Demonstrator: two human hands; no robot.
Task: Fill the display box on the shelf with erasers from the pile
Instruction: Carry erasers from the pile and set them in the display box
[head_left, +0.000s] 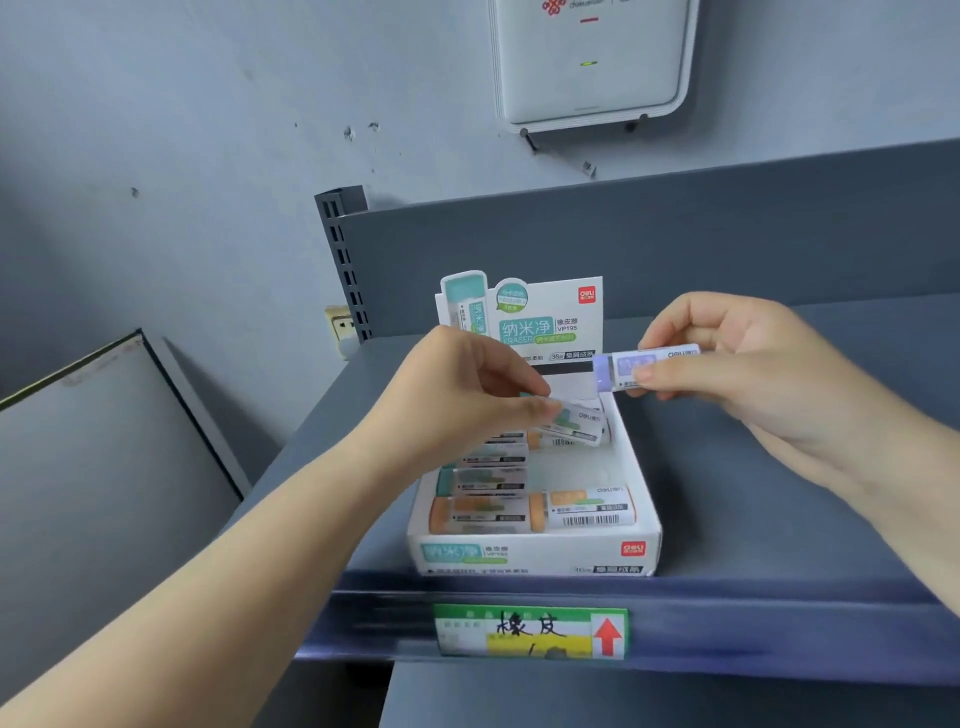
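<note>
Two hands work over the display box (535, 551) on the shelf (779, 519): the left hand (467, 395) pinches a green eraser (576, 423) inside it, the right hand (737, 364) grips a purple eraser (631, 366) above.

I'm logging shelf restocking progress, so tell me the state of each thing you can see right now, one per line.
Display box: on the shelf, open, partly filled.
Green eraser: pinched by the left hand, over the box's back half.
Purple eraser: pinched by the right hand, above the box, not yet in.
Orange erasers: lying flat in the front row.
Wall device: green light on.
</note>
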